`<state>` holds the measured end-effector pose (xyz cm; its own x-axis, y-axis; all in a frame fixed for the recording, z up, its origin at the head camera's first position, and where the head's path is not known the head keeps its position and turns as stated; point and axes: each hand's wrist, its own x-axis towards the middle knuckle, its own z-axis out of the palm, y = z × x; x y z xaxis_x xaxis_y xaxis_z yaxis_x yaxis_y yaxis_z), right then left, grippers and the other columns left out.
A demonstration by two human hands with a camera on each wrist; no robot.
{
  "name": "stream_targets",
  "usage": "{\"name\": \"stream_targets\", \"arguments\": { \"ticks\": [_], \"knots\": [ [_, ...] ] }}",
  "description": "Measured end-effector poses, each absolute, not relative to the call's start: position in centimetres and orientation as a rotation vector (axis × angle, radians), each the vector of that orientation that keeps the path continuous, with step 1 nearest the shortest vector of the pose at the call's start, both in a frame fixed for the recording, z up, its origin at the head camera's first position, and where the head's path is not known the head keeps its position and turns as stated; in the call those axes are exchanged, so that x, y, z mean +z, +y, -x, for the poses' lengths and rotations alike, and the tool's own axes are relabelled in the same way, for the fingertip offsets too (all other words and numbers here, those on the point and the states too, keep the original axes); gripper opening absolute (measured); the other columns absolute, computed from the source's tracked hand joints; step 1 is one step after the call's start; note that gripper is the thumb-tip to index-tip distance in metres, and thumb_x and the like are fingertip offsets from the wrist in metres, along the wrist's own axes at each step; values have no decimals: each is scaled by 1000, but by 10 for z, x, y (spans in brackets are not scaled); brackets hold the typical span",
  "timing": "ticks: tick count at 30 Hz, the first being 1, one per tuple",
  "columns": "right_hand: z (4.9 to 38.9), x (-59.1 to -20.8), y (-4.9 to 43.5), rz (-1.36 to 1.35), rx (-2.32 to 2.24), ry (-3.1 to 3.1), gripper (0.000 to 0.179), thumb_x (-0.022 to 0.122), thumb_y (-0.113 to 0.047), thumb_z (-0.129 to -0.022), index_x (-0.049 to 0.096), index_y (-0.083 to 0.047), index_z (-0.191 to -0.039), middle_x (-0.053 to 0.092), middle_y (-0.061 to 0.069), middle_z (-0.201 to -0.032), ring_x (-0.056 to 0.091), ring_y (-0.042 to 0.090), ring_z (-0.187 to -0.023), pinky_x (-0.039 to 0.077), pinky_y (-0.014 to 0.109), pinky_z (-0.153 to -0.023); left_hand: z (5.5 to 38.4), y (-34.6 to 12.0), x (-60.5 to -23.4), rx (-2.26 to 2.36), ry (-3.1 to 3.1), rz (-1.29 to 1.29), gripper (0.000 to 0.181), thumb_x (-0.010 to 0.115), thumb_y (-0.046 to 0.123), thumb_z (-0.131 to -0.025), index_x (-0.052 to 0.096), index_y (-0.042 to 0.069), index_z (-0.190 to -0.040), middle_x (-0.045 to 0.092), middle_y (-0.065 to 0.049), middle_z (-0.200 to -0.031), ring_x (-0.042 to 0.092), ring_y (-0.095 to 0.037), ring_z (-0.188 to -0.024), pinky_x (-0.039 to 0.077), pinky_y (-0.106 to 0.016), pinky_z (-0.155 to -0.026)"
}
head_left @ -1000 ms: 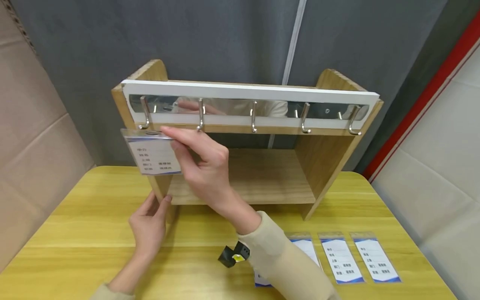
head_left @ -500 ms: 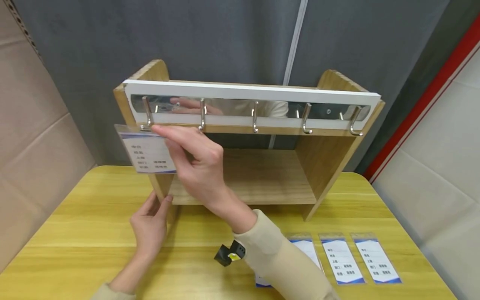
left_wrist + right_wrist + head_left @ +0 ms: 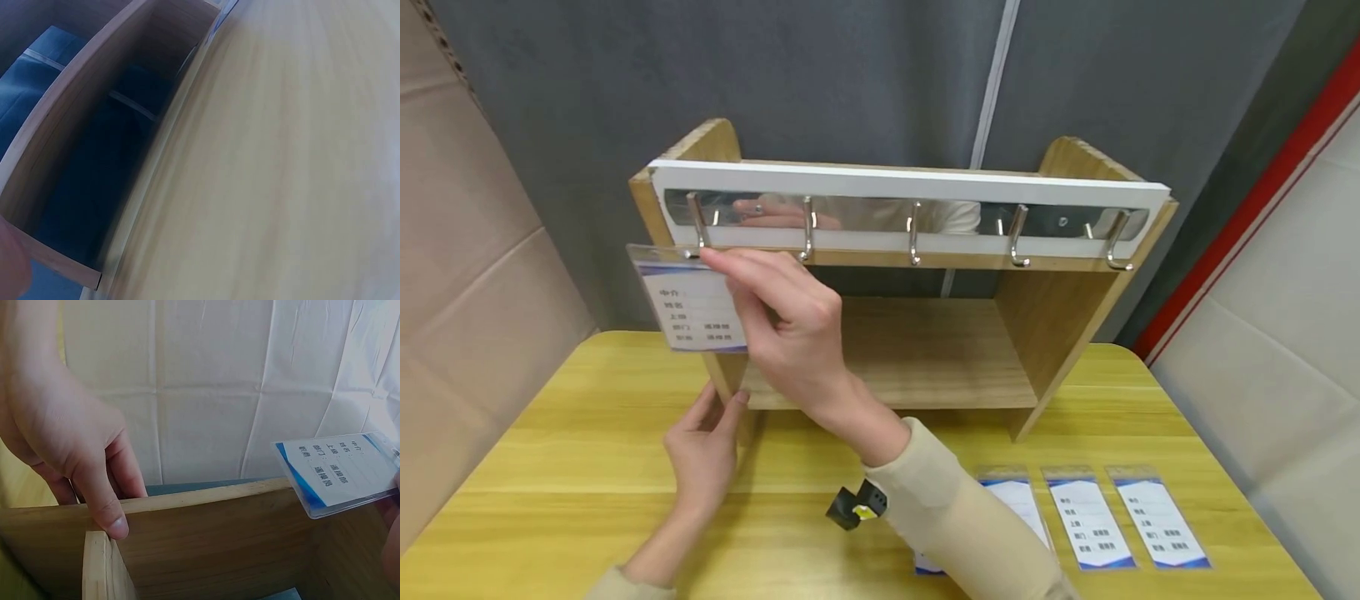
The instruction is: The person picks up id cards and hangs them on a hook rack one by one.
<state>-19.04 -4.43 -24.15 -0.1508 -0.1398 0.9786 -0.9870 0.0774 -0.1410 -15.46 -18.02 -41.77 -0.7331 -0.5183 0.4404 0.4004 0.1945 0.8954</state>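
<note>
My right hand (image 3: 797, 325) pinches a clear-sleeved name badge (image 3: 692, 308) by the right end of its top edge. The badge's top edge is at the tip of the leftmost metal hook (image 3: 697, 221); whether the hook passes through its slot, I cannot tell. Low on the left side panel of the wooden shelf (image 3: 887, 350), my left hand (image 3: 703, 458) grips the front edge. The right wrist view shows that hand's thumb (image 3: 109, 512) on the panel's inner face, its fingers outside. Only a blurred bit of finger (image 3: 12, 265) shows in the left wrist view.
Several more hooks run along the white rail (image 3: 917, 179) on the shelf's front. Flat on the yellow wooden table (image 3: 550, 467) at right lie more badges (image 3: 1090, 521), one partly covered by my right sleeve (image 3: 970, 508). A grey curtain (image 3: 850, 75) hangs behind.
My right hand has moved the badge slightly left and up, so its top edge meets the leftmost hook's tip. My left hand keeps its grip on the panel.
</note>
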Motion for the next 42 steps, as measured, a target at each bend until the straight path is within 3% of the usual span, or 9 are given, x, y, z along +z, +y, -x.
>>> {"name": "stream_targets", "arguments": {
  "ticks": [29, 37, 42],
  "knots": [
    [186, -248, -50, -1125, 1119, -1544, 26, 56, 8, -100, 70, 9, -122, 70, 16, -109, 65, 15, -97, 52, 8, -78, 154, -181, -418, -1574, -1780, -87, 38, 71, -6, -94, 67, 2, -130, 69, -14, -122, 69, 1, -102, 61, -19, -86],
    [182, -249, -51, -1066, 1096, -1574, 29, 53, 10, -101, 68, 8, -125, 68, 17, -109, 65, 19, -100, 53, 8, -82, 154, -180, -418, -1594, -1773, -77, 37, 71, -4, -95, 69, 7, -130, 72, 5, -117, 70, -1, -102, 61, -20, -87],
    [180, -247, -53, -1021, 1068, -1611, 31, 51, 10, -101, 69, 5, -125, 69, 16, -109, 65, 20, -102, 52, 9, -87, 153, -180, -417, -1596, -1774, -70, 36, 71, -2, -96, 70, 9, -130, 73, -2, -118, 70, -2, -104, 60, -21, -89]
  ]
}}
